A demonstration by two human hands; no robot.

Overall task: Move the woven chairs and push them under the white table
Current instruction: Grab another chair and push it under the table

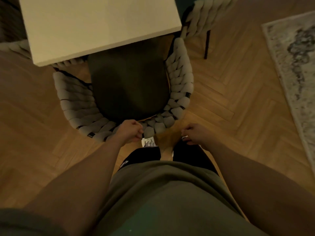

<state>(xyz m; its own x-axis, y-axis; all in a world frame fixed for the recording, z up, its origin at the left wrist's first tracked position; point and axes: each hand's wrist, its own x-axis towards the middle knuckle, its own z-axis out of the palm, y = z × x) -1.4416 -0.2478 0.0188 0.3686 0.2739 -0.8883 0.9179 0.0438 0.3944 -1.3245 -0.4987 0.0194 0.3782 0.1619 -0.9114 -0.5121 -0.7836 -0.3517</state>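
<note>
Three woven chairs are seen around one white table (102, 26), which serves as the landmark. The nearest woven chair (180, 82) stands at the table's near edge, with the front of its dark seat (129, 82) tucked under the tabletop and its curved back left outside. A second woven chair (199, 16) stands at the table's right side, beyond the corner, and part of a third (15, 46) is glimpsed at the table's left side.

The floor (230, 86) is laid in herringbone wood under dim, warm light. One pale patterned rug (293, 53) lies well to the right of the table.

The nearest chair's back and arms are made of thick, pale braided cords wrapped on a thin dark frame.

The left hand (131, 132) is held against the back rim of that chair, its fingers curled; whether the rim is actually gripped cannot be told. The right hand (194, 133) is held just beside the chair's back, apart from it, with fingers loosely curled and nothing in them.
</note>
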